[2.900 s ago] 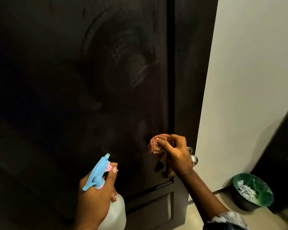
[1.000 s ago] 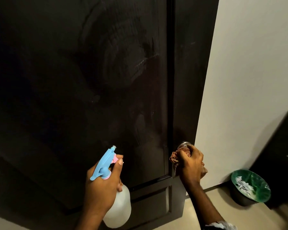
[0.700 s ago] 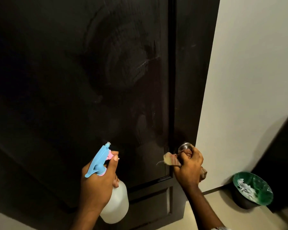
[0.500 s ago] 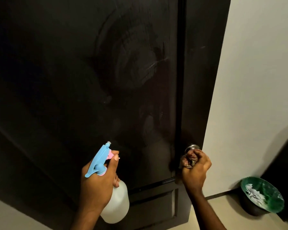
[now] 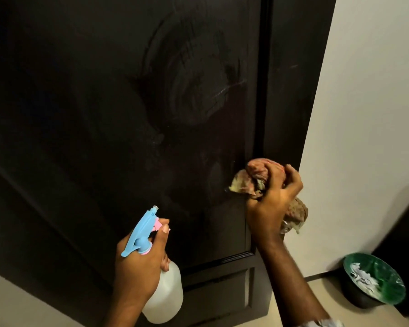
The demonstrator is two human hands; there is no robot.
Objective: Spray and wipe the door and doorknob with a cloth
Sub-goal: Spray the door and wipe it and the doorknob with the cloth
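Observation:
A dark wooden door point(image 5: 104, 114) fills most of the view, with pale circular wipe marks on its upper panel. My right hand point(image 5: 273, 197) grips a crumpled reddish-brown cloth point(image 5: 253, 179) against the door's right edge, where the doorknob is; the knob itself is hidden under the cloth and hand. Lower left, my left hand point(image 5: 141, 263) holds a white spray bottle point(image 5: 167, 293) with a blue and pink trigger head, its nozzle pointing up toward the door.
A white wall point(image 5: 368, 114) stands right of the door. A dark waste bin point(image 5: 373, 282) with a green liner and white paper sits on the floor at the lower right. Pale floor tiles show at the bottom.
My right hand has bunched the cloth over the knob, which now is covered; the cloth sticks out left and below the hand. The spray bottle has stayed in the same place.

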